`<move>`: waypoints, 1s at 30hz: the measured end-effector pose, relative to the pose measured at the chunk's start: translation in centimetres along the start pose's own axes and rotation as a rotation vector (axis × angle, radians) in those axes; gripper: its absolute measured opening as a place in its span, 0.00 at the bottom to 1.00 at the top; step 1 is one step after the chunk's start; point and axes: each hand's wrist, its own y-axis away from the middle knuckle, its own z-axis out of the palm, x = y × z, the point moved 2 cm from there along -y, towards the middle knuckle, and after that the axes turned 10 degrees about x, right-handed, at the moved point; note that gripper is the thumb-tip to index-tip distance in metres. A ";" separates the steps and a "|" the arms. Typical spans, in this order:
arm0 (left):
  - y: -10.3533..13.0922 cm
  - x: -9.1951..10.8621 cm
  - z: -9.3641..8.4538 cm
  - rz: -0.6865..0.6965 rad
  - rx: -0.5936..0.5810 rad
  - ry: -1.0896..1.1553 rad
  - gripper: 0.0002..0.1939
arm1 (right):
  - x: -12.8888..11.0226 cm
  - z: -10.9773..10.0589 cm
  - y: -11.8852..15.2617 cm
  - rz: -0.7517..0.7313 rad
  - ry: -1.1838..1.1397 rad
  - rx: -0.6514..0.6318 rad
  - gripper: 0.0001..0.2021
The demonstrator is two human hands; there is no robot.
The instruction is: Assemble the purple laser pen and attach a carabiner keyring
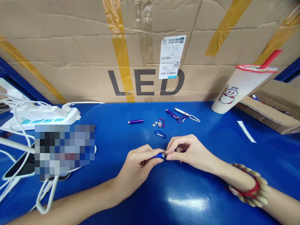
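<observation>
Between my hands is a small blue flashlight (159, 155) with a silver end, held nearly level above the table. My left hand (140, 162) is closed round its blue body, hiding most of it. The thumb and fingertips of my right hand (181, 151) pinch the silver end. Just beyond lie a blue carabiner (160, 134), a purple-red carabiner (162, 122) and several button cells (156, 123). A purple tube (135, 122) lies to their left. To their right are a purple flashlight (171, 113) and a silver flashlight (182, 112), each with a carabiner clipped on.
A large cardboard box (89, 56) walls off the back of the blue table (112, 131). A tall drink cup (231, 90) with a red straw stands at the right, near an open carton (272, 114) and a white strip (246, 132). A power strip (42, 117) and cables fill the left.
</observation>
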 end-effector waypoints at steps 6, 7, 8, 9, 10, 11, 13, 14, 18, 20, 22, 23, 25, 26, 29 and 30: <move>0.1 -0.2 0.2 0.021 0.009 0.025 0.11 | -0.1 0.2 0.1 -0.008 0.066 0.036 0.15; 0.1 -0.2 0.2 0.022 0.007 0.023 0.11 | -0.1 0.2 0.1 -0.006 0.064 0.045 0.16; 0.1 -0.1 0.2 0.023 0.003 0.023 0.11 | -0.1 0.3 0.0 0.000 0.056 0.053 0.17; 0.1 0.0 0.1 0.023 -0.004 0.024 0.11 | -0.1 0.3 0.0 0.009 0.046 0.058 0.17; 0.1 0.1 0.1 0.025 -0.014 0.022 0.11 | -0.1 0.4 0.0 0.018 0.037 0.059 0.18; 0.1 0.2 0.1 0.023 -0.030 0.016 0.11 | -0.1 0.4 0.0 0.021 0.029 0.057 0.18; 0.1 0.4 0.1 0.021 -0.066 0.003 0.11 | -0.2 0.5 0.1 0.005 0.025 0.046 0.18; 0.0 0.4 0.1 0.021 -0.082 -0.001 0.12 | -0.2 0.5 0.1 -0.008 0.032 0.043 0.17; -0.1 0.3 0.1 0.002 -0.099 -0.005 0.12 | 0.0 0.6 0.3 -0.092 0.108 0.063 0.13; -0.2 0.3 0.1 -0.013 -0.086 -0.037 0.12 | -0.1 0.5 0.5 -0.193 0.153 0.095 0.10; -0.3 0.3 0.1 -0.027 -0.071 -0.066 0.13 | -0.2 0.4 0.7 -0.318 0.196 0.133 0.07; -0.4 0.4 0.1 -0.033 -0.066 -0.070 0.13 | -0.2 0.4 0.8 -0.377 0.215 0.150 0.07; -0.4 0.4 0.1 -0.047 -0.064 -0.056 0.13 | -0.3 0.2 0.9 -0.475 0.252 0.160 0.06; -0.4 0.3 0.2 -0.054 -0.062 -0.045 0.13 | -0.3 0.1 1.0 -0.514 0.269 0.150 0.05; -0.3 0.0 0.2 -0.074 -0.043 -0.006 0.12 | -0.2 -0.2 0.9 -0.594 0.305 0.089 0.06; -0.3 -0.1 0.3 -0.077 -0.041 0.003 0.12 | 0.0 -0.2 0.8 -0.603 0.310 0.068 0.06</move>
